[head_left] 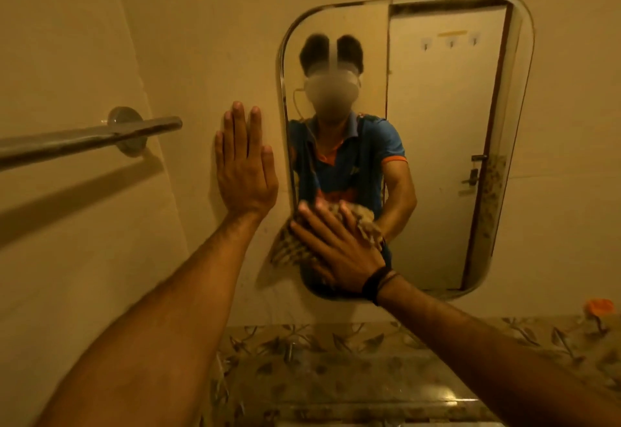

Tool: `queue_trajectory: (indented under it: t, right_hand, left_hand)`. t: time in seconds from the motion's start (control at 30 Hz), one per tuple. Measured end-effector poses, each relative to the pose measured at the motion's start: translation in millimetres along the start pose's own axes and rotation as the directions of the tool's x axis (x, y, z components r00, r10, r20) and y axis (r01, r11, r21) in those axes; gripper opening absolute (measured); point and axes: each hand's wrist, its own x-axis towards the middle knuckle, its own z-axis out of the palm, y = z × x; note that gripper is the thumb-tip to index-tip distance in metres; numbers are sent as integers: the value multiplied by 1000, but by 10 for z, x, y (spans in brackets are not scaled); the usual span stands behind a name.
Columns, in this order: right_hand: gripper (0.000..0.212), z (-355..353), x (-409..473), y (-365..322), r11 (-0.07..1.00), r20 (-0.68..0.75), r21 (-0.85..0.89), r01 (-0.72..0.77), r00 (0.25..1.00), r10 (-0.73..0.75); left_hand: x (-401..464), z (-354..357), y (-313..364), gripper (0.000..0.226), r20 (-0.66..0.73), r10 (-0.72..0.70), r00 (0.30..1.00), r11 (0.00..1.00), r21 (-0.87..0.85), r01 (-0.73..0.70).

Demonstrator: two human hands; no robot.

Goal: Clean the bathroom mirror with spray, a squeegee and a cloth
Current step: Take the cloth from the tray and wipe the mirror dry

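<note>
Towel rail (84,139) left of mirror (437,158).

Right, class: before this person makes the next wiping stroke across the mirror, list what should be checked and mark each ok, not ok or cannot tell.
1. Checked cloth under the right hand: ok, fingers press it flat.
2. Cloth touching the mirror: ok, at the lower left corner.
3. Left hand braced: ok, flat on the wall tile beside the frame.
4. Left hand off the glass: ok.
5. Glass wet with spray: cannot tell.
6. Squeegee within reach: cannot tell, none in view.
</note>
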Motion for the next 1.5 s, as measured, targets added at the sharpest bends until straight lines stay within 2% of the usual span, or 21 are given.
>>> queue_trajectory:
  t: [0.1, 0.2, 0.37, 0.53, 0.73, 0.9, 1.03, 1.1, 1.37, 1.5]
  right_hand:
    - [71, -236, 537, 228, 994, -120, 19, -109, 987, 110]
    - [73, -336, 920, 361, 997, -138, -13, -79, 988, 76]
    - [74, -99, 604, 240, 996, -179, -14, -88, 980, 84]
    - [72, 347, -217, -239, 999, -57, 5, -54, 997, 54]
    - [73, 575, -803, -552, 994, 94, 11, -111, 990, 110]
    - [79, 473, -639, -526, 991, 75, 43, -125, 990, 121]
    - [77, 305, -121, -435, 970, -27, 55, -238, 970, 240]
    - [74, 305, -67, -414, 969, -34, 44, -243, 969, 244]
    - [70, 603, -978, -540, 982, 78, -1, -189, 979, 188]
    - [72, 594, -1280, -414, 967, 98, -26, -253, 962, 255]
  left_hand:
    - [-10, -40, 30, 57, 16, -10, 1000, 999, 45, 9]
    - [5, -92, 28, 56, 29, -18, 999, 992, 124, 14]
    - [10, -87, 58, 57, 24, -5, 1000, 997, 77, 3]
    - [-304, -33, -4, 57, 30, -18, 999, 1000, 19, 18]
    - [-336, 19, -50, 58, 32, 1, 999, 1000, 29, -2]
    - [-379, 33, -54, 59, 29, -7, 1000, 999, 46, 6]
    - [-395, 35, -65, 60, 29, 8, 1000, 998, 59, -10]
    - [-405, 46, -84, 61, 34, 9, 999, 998, 65, -11]
    - [-834, 69, -154, 63, 91, -23, 996, 998, 66, 17]
    - [-862, 95, -193, 63, 83, -14, 996, 998, 68, 9]
